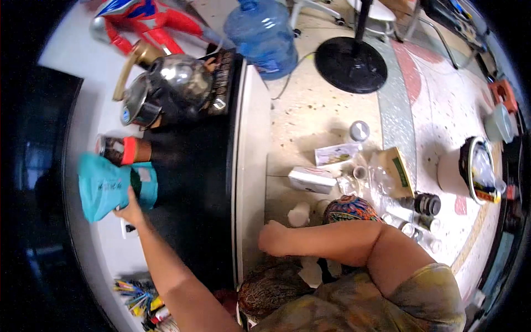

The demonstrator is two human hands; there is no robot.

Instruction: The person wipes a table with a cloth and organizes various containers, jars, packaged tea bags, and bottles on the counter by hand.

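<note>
Speckled terrazzo floor point(326, 116) spreads right of a black bench point(193, 182). On the bench's left edge, the left hand point(130, 210) grips a teal pouch point(105, 185) beside a steel kettle point(171, 88). The right hand point(274, 238) is fisted, holding nothing visible, near the bench's right edge.

Teal bag point(105, 188): dark lettering, too blurred to read; carton point(399, 170): green label, illegible; no other readable text.
</note>
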